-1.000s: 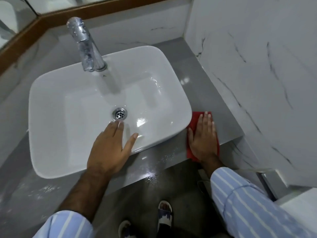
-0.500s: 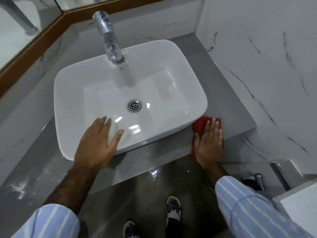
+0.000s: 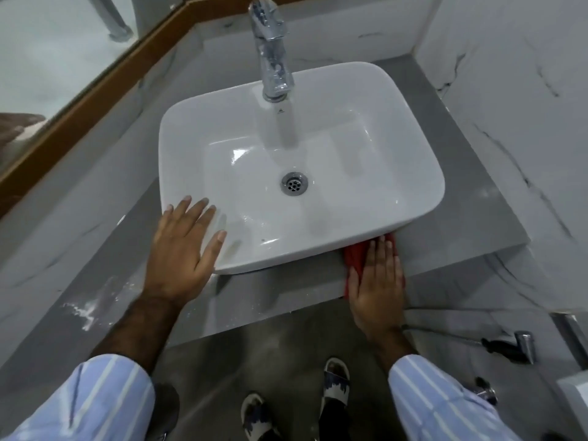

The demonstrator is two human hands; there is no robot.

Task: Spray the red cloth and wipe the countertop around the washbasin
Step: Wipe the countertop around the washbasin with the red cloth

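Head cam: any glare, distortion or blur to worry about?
Head view: specular highlights on the washbasin bowl and the faucet; wide-angle bending shows in the countertop edge and mirror frame; slight softness overall, yet the red cloth under the right hand stays readable.

Grey tabletop is carrying a white washbasin, sitting centrally. A red cloth is lying on its front strip, touching the basin's base. White residue is streaking the left front.

No legible text, only a blurred washbasin mark.
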